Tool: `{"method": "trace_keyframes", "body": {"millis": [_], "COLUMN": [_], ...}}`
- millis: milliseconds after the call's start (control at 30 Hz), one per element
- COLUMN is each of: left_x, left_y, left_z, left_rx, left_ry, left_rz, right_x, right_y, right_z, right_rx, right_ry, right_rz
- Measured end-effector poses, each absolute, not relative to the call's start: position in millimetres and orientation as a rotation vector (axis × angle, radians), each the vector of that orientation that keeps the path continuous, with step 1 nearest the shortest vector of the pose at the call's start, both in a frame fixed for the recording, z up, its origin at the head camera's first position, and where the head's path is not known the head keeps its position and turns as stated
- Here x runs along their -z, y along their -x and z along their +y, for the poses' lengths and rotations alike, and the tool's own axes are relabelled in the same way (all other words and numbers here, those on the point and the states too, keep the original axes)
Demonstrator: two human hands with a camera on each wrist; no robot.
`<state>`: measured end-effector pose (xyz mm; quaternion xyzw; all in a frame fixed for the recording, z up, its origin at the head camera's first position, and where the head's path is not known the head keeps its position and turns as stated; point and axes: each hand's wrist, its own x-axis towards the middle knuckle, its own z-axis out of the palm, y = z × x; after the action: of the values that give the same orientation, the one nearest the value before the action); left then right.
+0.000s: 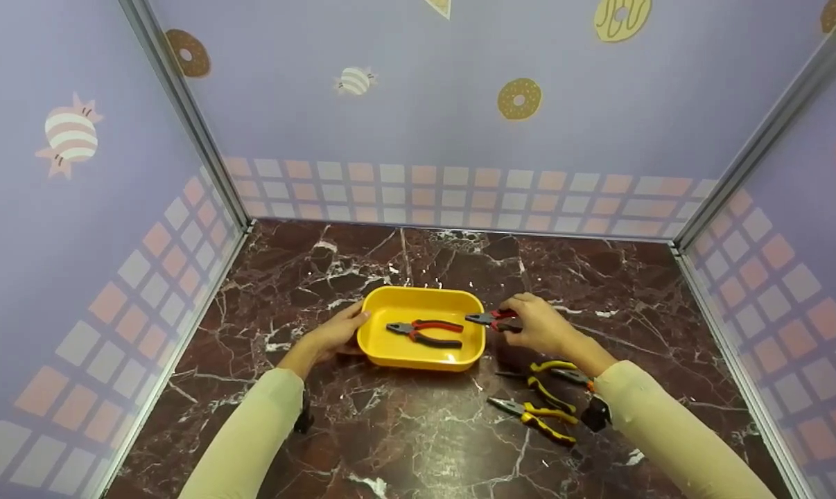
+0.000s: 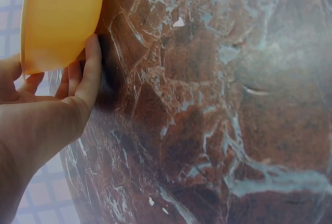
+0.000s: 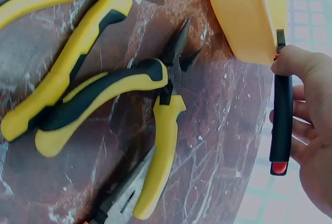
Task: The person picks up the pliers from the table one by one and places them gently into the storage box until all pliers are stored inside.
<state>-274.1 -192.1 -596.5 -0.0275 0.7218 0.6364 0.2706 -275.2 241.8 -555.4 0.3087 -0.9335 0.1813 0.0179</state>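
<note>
A yellow plastic basin [image 1: 383, 357] stands on the dark marbled surface. My left hand [image 1: 331, 336] grips its left end, thumb at the rim and fingers against the outer wall, as the left wrist view also shows. Inside lies a pair of combination pliers [image 1: 403, 328] with one red and one black handle, jaws pointing left. My right hand [image 1: 539, 326] holds a second pair of red-and-black pliers [image 1: 482, 319] by the handles, fingers curled round them. The jaws of this pair overlap the basin's right rim. In the right wrist view, the black handle [image 3: 280, 115] shows in the grasp.
Right of the basin, below my right forearm, lie yellow-and-black pliers [image 1: 529, 410] and yellow-and-black long-nose pliers [image 3: 166, 141]. Another plier-like tool [image 3: 122, 193] with an orange part lies partly under them. Patterned purple panels [image 1: 418, 125] wall in the surface on three sides.
</note>
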Motion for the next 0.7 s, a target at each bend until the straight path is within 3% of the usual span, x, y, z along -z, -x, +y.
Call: {"method": "trace_keyframes", "body": {"millis": [700], "left_x": [598.9], "left_y": [275.2], "left_z": [-191.7], "left_rx": [-1.724], "left_ry": [0.081], "left_rz": [1.947], "right_x": [561.6], "right_y": [270.6], "right_z": [232.7], "right_rx": [-0.618], "right_ry": [-1.027], "right_rz": [-2.801]}}
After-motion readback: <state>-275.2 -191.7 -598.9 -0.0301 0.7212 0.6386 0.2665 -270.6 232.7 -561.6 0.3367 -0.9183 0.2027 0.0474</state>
